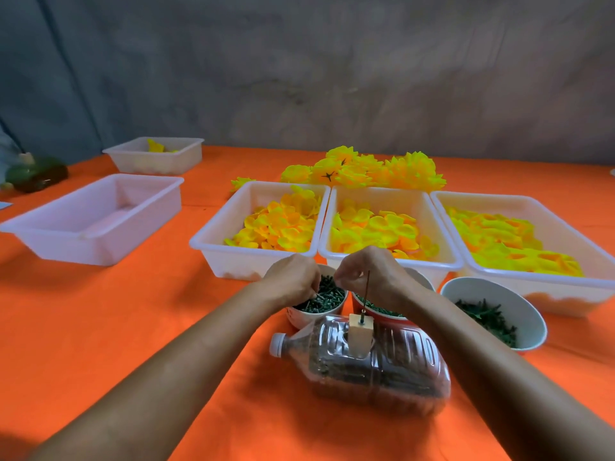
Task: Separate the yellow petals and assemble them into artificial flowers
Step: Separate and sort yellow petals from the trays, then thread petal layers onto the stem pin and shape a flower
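Observation:
Three white bins (pixel 213 242) in a row hold loose yellow petals (pixel 283 222). Behind them lies a pile of finished yellow flowers (pixel 366 169). A clear plastic bottle (pixel 372 361) lies on its side in front of me, with a wooden block (pixel 359 334) and a thin upright needle (pixel 366 291) set in it. My left hand (pixel 291 277) reaches with curled fingers into a cup of small green pieces (pixel 327 296); what it pinches is hidden. My right hand (pixel 369 272) has curled fingers next to the needle's top, beside the left hand.
Two more cups with green parts stand at the right, one (pixel 376 309) under my right wrist and one (pixel 492 314) further right. An empty white bin (pixel 96 217) and another (pixel 156 154) with a few petals stand at the left on the orange cloth (pixel 133 327).

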Available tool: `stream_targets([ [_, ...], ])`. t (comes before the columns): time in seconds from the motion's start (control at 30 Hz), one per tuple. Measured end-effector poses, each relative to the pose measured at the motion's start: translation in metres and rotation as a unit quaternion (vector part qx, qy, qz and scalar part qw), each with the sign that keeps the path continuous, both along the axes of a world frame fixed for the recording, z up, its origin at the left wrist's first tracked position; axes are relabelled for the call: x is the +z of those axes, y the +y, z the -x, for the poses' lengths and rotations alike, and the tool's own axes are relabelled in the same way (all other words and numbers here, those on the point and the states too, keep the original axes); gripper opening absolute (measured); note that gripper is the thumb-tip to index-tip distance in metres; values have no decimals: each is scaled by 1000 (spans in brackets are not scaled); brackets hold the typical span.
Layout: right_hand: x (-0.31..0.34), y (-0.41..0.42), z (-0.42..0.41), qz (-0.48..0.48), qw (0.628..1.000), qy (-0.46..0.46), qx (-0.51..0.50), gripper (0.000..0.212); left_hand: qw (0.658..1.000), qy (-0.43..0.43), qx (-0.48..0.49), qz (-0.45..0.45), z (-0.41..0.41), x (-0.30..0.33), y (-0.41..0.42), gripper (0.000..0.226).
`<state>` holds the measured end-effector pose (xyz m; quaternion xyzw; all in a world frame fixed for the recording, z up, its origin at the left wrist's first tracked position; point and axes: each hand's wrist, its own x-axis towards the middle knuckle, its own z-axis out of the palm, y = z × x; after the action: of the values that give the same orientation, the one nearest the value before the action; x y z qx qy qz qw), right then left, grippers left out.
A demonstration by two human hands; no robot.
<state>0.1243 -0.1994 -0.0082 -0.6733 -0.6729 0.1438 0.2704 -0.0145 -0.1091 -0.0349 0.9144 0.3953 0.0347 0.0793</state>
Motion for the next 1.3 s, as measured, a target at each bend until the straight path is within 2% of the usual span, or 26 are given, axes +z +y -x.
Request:
stream_targets([
  [0.17,-1,-3,1,-19,1000,16,8,11,998,-60,24,-4,7,1,-2,13],
  [0.4,-4,0,-2,-30,998,59,-2,10,975,-219,31,26,15,12,-5,12],
  [0.47,-6,2,-2,-41,993,112,-18,21,959,-277,25,48,15,13,-7,10],
  [0.53,-7,3,-3,-42,975,216,-29,28,937,-337,28,93,14,11,-10,5],
  [0.63,-6,2,-2,-53,941,333,-35,18,903,-401,34,151,13,9,-15,19],
  [0.7,-4,0,-1,-70,923,377,-32,7,895,-414,27,163,11,9,-18,16],
  [0.77,-1,-3,-1,-83,910,406,-25,6,890,-423,17,167,9,10,-21,7],
  [0.97,5,-16,-2,-105,902,419,-18,14,875,-455,-9,164,2,17,-35,7],
  [1.07,7,-20,0,-120,901,418,-19,13,880,-452,-16,141,-3,21,-41,11],
  [1.17,11,-25,0,-144,894,422,-37,9,881,-455,-10,133,-4,23,-47,5],
  [1.23,15,-32,-3,-158,887,433,-37,9,867,-478,-9,137,-2,25,-52,6],
  [1.3,18,-41,-7,-160,883,442,-17,9,833,-528,-19,163,1,27,-60,7],
])
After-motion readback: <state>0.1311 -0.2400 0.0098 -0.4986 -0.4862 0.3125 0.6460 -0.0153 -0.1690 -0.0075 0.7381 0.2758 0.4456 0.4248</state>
